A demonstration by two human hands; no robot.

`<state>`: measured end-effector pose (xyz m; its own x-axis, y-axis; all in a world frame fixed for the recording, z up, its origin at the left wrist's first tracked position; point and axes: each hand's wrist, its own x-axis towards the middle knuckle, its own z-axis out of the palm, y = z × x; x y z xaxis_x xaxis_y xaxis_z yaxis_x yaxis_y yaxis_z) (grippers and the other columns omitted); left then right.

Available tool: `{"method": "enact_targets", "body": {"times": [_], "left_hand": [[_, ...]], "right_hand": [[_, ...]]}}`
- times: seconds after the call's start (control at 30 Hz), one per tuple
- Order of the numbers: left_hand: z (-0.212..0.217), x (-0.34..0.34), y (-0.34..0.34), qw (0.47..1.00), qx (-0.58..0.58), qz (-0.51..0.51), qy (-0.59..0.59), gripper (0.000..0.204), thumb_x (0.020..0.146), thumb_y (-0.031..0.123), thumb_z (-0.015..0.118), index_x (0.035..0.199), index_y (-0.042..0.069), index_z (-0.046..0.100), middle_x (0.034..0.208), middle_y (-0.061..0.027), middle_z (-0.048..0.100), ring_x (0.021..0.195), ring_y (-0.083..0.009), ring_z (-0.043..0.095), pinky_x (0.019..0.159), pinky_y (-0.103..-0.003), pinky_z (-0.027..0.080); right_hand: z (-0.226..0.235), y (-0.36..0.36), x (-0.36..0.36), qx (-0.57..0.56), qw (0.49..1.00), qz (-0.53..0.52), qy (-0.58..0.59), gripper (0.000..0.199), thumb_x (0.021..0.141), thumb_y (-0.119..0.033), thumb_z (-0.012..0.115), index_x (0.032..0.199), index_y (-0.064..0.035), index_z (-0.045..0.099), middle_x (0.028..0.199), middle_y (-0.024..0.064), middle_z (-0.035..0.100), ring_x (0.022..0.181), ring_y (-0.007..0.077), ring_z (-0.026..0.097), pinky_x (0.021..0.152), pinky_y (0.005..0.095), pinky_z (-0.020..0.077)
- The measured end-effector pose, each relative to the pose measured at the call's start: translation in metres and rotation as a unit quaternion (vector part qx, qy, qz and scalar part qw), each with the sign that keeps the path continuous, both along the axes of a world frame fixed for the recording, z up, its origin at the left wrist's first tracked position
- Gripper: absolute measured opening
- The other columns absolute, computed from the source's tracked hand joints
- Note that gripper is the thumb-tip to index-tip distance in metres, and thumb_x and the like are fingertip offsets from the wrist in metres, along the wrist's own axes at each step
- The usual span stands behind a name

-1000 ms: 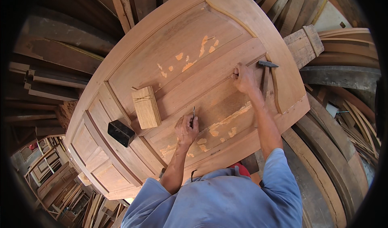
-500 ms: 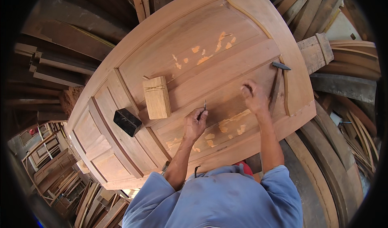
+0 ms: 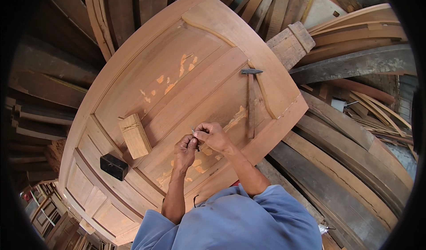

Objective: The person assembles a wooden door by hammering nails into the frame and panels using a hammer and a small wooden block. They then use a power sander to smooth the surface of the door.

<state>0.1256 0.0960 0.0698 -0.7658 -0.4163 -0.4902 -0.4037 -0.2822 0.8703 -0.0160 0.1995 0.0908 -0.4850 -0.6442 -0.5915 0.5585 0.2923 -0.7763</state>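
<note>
My left hand is closed, its fingertips pinching a small thin metal piece that sticks up. Against it, my right hand is also closed, thumb and fingers pressed together at the same piece; what else lies between the fingers is hidden. Both hands hover over a large panelled wooden door with orange filler patches. To their right, a hammer with a dark head and wooden handle lies on the door. A pale wooden block with thin dark marks on top rests to the left.
Left of the block sits a black box. Raised moulding strips run along the door's panels. A rough plank juts out beyond the door's far right edge. Stacked boards crowd the right side, with more timber at the left.
My right hand has come left from near the hammer and met my left hand at the small metal piece. The whole view has turned, shifting the door leftward in the picture.
</note>
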Motion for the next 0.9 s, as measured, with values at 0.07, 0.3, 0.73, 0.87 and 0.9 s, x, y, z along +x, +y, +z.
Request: {"method": "enact_targets", "body": {"times": [0.07, 0.3, 0.73, 0.87, 0.9], "left_hand": [[0.003, -0.007, 0.004, 0.999, 0.034, 0.001, 0.011, 0.016, 0.107, 0.011, 0.06, 0.105, -0.003, 0.067, 0.088, -0.0034, 0.07, 0.077, -0.0102, 0.061, 0.071, -0.027, 0.053], [0.002, -0.024, 0.029, 1.0, -0.024, -0.014, -0.012, 0.009, 0.105, 0.007, 0.062, 0.101, 0.0, 0.067, 0.082, -0.0009, 0.068, 0.071, -0.0078, 0.058, 0.065, -0.025, 0.051], [-0.02, -0.048, 0.042, 0.958, -0.279, -0.039, -0.05, 0.015, 0.1, 0.016, 0.069, 0.099, 0.001, 0.068, 0.076, -0.0065, 0.069, 0.069, -0.0118, 0.061, 0.062, -0.03, 0.05], [-0.026, -0.045, 0.041, 0.949, -0.296, -0.078, -0.07, 0.014, 0.1, 0.016, 0.068, 0.1, 0.002, 0.068, 0.077, -0.0075, 0.07, 0.069, -0.0129, 0.064, 0.064, -0.031, 0.053], [-0.029, -0.044, 0.041, 0.946, -0.304, -0.086, -0.075, 0.014, 0.101, 0.016, 0.068, 0.1, 0.002, 0.069, 0.077, -0.0075, 0.07, 0.069, -0.0131, 0.064, 0.065, -0.031, 0.053]], "right_hand": [[0.002, 0.008, -0.003, -0.019, 0.999, -0.021, -0.016, 0.011, 0.093, -0.006, 0.068, 0.093, 0.0046, 0.069, 0.078, 0.0031, 0.067, 0.068, 0.0089, 0.059, 0.061, 0.0283, 0.0513], [0.016, 0.034, -0.013, 0.02, 0.993, -0.01, 0.12, 0.01, 0.092, -0.006, 0.066, 0.091, 0.0043, 0.066, 0.078, 0.0074, 0.068, 0.07, 0.0118, 0.063, 0.063, 0.0303, 0.0528], [-0.012, 0.263, -0.126, 0.402, 0.724, -0.162, 0.537, 0.026, 0.094, -0.011, 0.061, 0.114, 0.0028, 0.07, 0.099, 0.0243, 0.068, 0.092, 0.0406, 0.066, 0.087, 0.0473, 0.0524], [-0.02, 0.292, -0.162, 0.421, 0.732, -0.089, 0.528, 0.037, 0.095, -0.012, 0.06, 0.129, 0.0004, 0.065, 0.108, 0.0225, 0.065, 0.104, 0.0415, 0.063, 0.093, 0.0476, 0.0507], [-0.02, 0.288, -0.166, 0.422, 0.731, -0.07, 0.531, 0.038, 0.095, -0.012, 0.06, 0.131, -0.0003, 0.064, 0.108, 0.0216, 0.065, 0.105, 0.041, 0.062, 0.093, 0.0472, 0.0507]]}}
